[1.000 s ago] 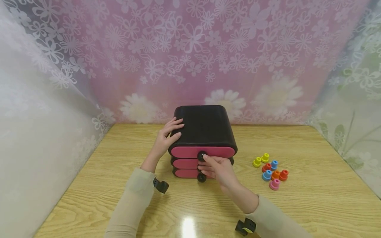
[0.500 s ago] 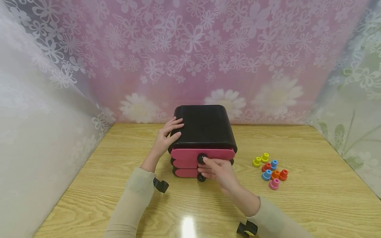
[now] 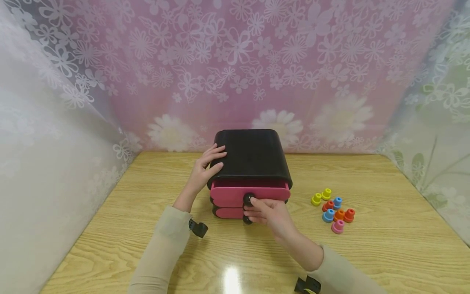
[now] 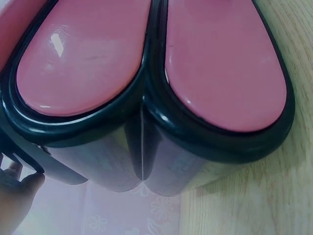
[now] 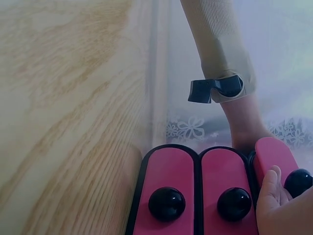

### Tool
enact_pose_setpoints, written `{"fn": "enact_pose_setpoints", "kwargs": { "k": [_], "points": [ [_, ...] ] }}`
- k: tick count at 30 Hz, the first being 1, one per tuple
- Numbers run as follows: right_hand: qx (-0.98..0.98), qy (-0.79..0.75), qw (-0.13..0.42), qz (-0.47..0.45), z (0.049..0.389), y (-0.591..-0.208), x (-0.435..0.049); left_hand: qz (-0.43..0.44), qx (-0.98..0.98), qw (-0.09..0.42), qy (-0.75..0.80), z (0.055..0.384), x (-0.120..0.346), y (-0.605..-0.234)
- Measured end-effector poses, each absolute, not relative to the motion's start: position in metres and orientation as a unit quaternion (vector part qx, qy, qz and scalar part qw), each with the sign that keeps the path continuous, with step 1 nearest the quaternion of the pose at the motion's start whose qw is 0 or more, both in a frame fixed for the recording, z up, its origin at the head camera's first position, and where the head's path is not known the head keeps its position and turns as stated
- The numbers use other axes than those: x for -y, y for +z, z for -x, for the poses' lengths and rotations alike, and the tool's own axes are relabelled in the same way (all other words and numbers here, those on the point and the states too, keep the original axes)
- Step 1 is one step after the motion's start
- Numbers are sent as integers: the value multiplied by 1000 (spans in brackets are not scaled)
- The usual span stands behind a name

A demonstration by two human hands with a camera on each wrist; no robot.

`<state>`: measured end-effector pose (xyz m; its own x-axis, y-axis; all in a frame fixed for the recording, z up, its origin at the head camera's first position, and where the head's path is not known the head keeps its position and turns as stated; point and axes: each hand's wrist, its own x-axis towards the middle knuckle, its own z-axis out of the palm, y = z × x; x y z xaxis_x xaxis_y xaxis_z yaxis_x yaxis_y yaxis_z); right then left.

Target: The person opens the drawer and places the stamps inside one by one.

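A black drawer cabinet (image 3: 251,153) with three pink fronts stands mid-table in the head view. Its top drawer (image 3: 227,197) is pulled partway out, leaving a dark gap beneath the lid. My right hand (image 3: 274,216) pinches that drawer's round black knob (image 3: 248,199) with thumb and finger, other fingers below it. In the right wrist view, the drawer front (image 5: 275,152) juts out beyond the two lower fronts. My left hand (image 3: 202,168) rests over the cabinet's upper left edge, fingers on the top. The left wrist view shows part of this hand (image 4: 17,196) beside the cabinet.
Right of the cabinet, several small peg-like cups lie grouped, among them a yellow one (image 3: 326,194), a blue one (image 3: 328,215) and a pink one (image 3: 338,226). A flowered curtain (image 3: 235,77) hangs behind the wooden table (image 3: 154,179).
The top drawer, flush with the cabinet at first, has slid out toward the person. My right hand has come along with the knob, while my left hand has stayed on the cabinet.
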<state>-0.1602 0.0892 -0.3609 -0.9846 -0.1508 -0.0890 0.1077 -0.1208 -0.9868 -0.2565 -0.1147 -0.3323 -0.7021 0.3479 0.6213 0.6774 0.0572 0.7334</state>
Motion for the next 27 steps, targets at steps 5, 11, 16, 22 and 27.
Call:
{"fn": "enact_pose_setpoints", "kwargs": {
  "k": [5,11,16,22,27],
  "points": [
    [-661,-745,92,13,156,-360,-89,360,712,141,-586,257,115,-333],
    [-662,-744,95,18,151,-359,-89,360,710,140,-590,257,115,-333],
    [-655,-749,101,20,147,-359,-90,360,710,143,-588,258,115,-333],
    [-651,-751,107,18,141,-360,-90,363,711,145,-584,258,115,-334],
    [-655,-747,115,14,137,-360,-90,365,709,145,-586,258,116,-334]
  ]
}}
